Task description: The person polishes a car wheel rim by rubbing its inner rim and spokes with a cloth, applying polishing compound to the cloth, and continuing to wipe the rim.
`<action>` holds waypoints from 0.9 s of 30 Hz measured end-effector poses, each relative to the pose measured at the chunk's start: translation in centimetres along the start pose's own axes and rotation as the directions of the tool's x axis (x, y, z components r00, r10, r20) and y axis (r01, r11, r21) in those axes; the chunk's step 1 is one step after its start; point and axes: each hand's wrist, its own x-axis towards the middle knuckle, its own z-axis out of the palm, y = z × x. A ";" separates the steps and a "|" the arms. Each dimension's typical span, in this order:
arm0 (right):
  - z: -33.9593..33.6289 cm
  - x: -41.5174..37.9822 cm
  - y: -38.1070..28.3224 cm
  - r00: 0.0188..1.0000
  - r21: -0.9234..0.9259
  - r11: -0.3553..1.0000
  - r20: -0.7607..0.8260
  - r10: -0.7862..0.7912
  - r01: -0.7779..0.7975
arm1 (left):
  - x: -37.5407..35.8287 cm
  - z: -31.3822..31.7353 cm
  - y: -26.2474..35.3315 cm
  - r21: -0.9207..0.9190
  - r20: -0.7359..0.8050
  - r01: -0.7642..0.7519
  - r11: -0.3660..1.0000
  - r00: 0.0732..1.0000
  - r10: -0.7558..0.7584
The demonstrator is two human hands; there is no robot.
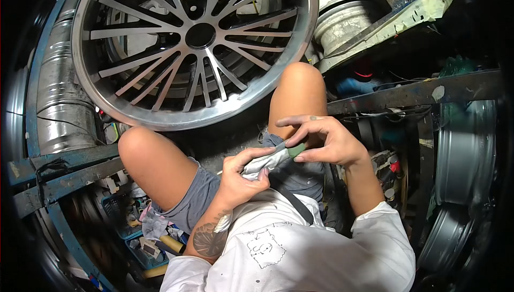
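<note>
My left hand (243, 174) is closed on a crumpled whitish-grey cloth (262, 164) held over my lap, thumb and fingers pressed against it. A small dull-green piece (295, 150) adjoins the cloth's right end. My right hand (327, 141) pinches that green piece between thumb and fingers, with its index finger stretched out above. Whether the green piece is part of the cloth, I cannot tell. Just beyond my knees lies a large multi-spoke alloy wheel rim (225, 111), its face towards me, with a bright polished lip and dark gaps between the spokes.
Blue metal frame bars (69, 185) run along the left, and a dark beam (412, 95) crosses at right. Other wheel rims stand at left (61, 83), upper right (348, 24) and far right (466, 153). A cluttered blue basket (115, 211) sits low at left.
</note>
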 end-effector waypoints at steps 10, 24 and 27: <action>-1.3 -0.5 -0.2 0.989 0.262 0.965 -0.139 0.050 -0.012 | -0.1 0.0 0.6 -0.014 0.047 0.071 0.997 0.996 -0.070; -0.3 -1.1 0.7 0.993 0.225 0.974 -0.120 0.008 0.019 | 0.0 0.1 -0.3 -0.050 0.030 0.053 0.997 0.998 -0.051; 0.4 -1.2 0.3 0.998 0.111 0.994 -0.058 0.025 -0.018 | 0.0 0.2 -0.1 -0.063 0.042 0.081 0.995 0.996 -0.079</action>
